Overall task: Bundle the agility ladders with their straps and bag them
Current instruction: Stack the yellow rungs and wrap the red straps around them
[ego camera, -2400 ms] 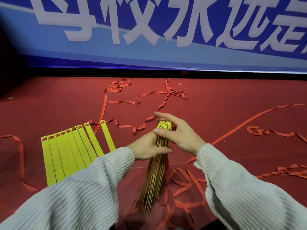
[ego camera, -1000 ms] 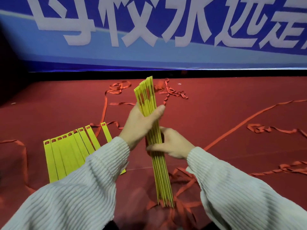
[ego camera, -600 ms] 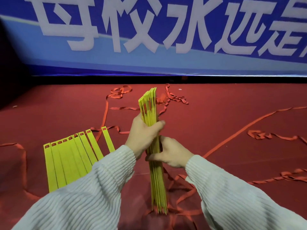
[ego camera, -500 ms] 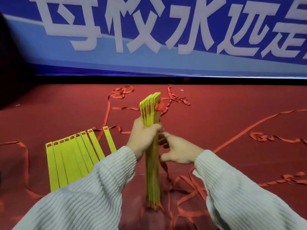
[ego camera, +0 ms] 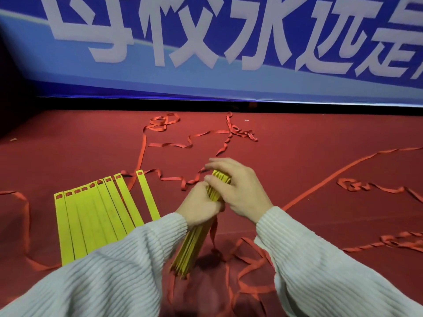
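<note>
While both hands work at the top end of the rung stack (ego camera: 193,245), the risks come first:

- Slip/fan-out: stack stands tilted on the red floor (ego camera: 68,156), lower end near bottom centre, top leaning away. Rungs are thin, smooth plastic; if the left-hand grip eases, they would likely splay or slide apart.
- Strap snag: red straps (ego camera: 164,178) lie loose in loops and tangles all round the stack base, and one runs on to the flat rungs at left. Pulling slack for the wrap could drag those along or knot up.
- Loose wrap: a bundle tied only at one end may fan open at the other when bagged.

Item 1, rung stack: yellow flat strips, edge-on, pressed together, approx. a dozen (count unclear). Red strap hangs beside it, right side.

Item 2, spare rungs (ego camera: 96,218): yellow, slotted at far ends, lying flat side by side on the floor, left of the stack, apart from it; not yet gathered.

Left hand (ego camera: 200,207): fingers curled round the stack just below its top, holding it.

Right hand (ego camera: 238,186): laid over the top end, fingers bent across the rung tips; seems to square or press them, though whether it also pinches strap is hidden.

Bag: not in view. Backdrop: blue banner (ego camera: 206,83) w/ white lettering.
</note>
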Demonstrator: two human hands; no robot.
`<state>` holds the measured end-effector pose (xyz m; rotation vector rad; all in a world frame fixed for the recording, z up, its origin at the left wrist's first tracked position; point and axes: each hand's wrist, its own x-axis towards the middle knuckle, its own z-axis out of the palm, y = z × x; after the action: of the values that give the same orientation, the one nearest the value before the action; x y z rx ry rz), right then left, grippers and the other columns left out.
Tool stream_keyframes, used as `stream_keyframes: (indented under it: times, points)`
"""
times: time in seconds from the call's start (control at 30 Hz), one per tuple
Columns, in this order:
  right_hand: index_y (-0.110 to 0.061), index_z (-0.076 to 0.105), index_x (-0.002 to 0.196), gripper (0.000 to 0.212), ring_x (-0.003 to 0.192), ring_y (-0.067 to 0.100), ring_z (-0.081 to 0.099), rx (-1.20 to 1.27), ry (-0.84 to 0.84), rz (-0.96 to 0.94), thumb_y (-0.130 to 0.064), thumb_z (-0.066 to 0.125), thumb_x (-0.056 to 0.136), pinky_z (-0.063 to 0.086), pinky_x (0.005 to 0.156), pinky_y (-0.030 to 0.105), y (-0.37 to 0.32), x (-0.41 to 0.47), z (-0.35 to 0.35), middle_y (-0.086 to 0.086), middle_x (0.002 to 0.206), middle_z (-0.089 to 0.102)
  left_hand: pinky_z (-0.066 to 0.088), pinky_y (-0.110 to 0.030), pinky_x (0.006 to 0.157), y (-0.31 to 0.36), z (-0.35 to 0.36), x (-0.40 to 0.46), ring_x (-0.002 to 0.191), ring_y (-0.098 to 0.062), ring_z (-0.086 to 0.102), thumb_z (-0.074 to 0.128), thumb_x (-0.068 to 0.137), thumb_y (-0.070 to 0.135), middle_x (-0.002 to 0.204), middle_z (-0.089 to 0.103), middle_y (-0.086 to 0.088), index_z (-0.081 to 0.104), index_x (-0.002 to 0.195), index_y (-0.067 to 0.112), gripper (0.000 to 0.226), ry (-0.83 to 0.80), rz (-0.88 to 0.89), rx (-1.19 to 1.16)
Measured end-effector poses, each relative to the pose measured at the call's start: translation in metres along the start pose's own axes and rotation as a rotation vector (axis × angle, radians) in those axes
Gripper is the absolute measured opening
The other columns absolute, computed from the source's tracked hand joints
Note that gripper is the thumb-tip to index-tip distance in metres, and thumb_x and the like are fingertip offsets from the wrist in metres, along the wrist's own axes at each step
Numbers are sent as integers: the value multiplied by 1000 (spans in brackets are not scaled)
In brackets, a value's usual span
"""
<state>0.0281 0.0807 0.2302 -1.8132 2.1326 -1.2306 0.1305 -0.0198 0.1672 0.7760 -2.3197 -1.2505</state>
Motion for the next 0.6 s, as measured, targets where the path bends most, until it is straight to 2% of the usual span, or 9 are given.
stream_keyframes:
  times: [0.07, 0.13, 0.2, 0.23, 0.3, 0.37, 0.43, 0.5, 0.6]
  points:
    - [-26, 75, 116, 22, 124, 5, 58, 10, 13, -4, -34, 65, 98, 43, 109, 31, -3, 2, 3, -13, 135, 62, 59, -44, 77, 13, 1, -1, 92, -25, 69, 59, 82, 5, 98, 72, -15, 65, 103, 10, 23, -17, 77, -10]
    - [-25, 74, 112, 21, 122, 8, 58, -109, -50, 28, -33, 58, 102, 46, 105, 39, -3, -3, 16, -12, 136, 59, 57, -29, 90, 13, 11, -9, 102, -14, 64, 48, 86, 21, 112, 68, -3, 63, 115, 11, 34, -71, 122, 85]
    - [-20, 71, 110, 23, 116, 12, 60, -177, -40, 46, -31, 52, 105, 48, 100, 41, -3, -5, 19, -10, 132, 59, 59, -42, 83, 10, 13, -11, 90, -15, 67, 45, 79, 39, 101, 73, 0, 66, 109, 18, 42, -36, 65, 148]
    - [-19, 71, 109, 24, 113, 13, 62, -180, -3, 27, -31, 51, 106, 48, 98, 40, -5, -4, 15, -10, 129, 61, 59, -43, 76, 13, 11, -10, 82, -15, 68, 49, 78, 39, 92, 73, 1, 68, 104, 19, 37, 15, 29, 136]
    - [-17, 72, 106, 23, 110, 12, 63, -168, 115, -51, -30, 52, 105, 49, 95, 34, -11, 1, 4, -8, 123, 64, 58, -35, 67, 22, 7, -4, 72, -5, 67, 54, 80, 32, 81, 72, 4, 67, 98, 19, 26, 82, 50, 100]
    - [-16, 72, 103, 25, 107, 16, 64, -187, 130, -78, -31, 52, 105, 50, 93, 35, -10, 5, 5, -5, 118, 66, 55, -23, 69, 19, 5, -1, 76, 0, 63, 51, 82, 33, 88, 69, 11, 66, 105, 18, 31, 68, 84, 119]
    - [-16, 68, 100, 31, 96, 25, 65, -295, 46, -28, -35, 44, 106, 54, 83, 44, -5, -4, 22, -2, 108, 62, 56, -33, 85, 8, 11, -4, 90, -9, 65, 43, 81, 47, 103, 70, 4, 65, 117, 20, 50, -18, 78, 185]
    - [-16, 65, 99, 36, 90, 30, 65, -367, 33, 22, -38, 38, 106, 53, 77, 48, 3, -10, 34, -1, 103, 58, 55, -39, 82, 4, 17, -11, 96, -20, 67, 42, 78, 52, 108, 70, 1, 62, 121, 23, 56, -11, 17, 148]
    - [-21, 69, 106, 31, 102, 24, 65, -261, 5, 77, -39, 44, 106, 51, 87, 42, 4, -1, 27, -5, 110, 63, 55, -43, 77, 12, 18, -16, 94, -30, 68, 45, 79, 46, 103, 71, -5, 63, 113, 20, 46, 162, 18, 74]
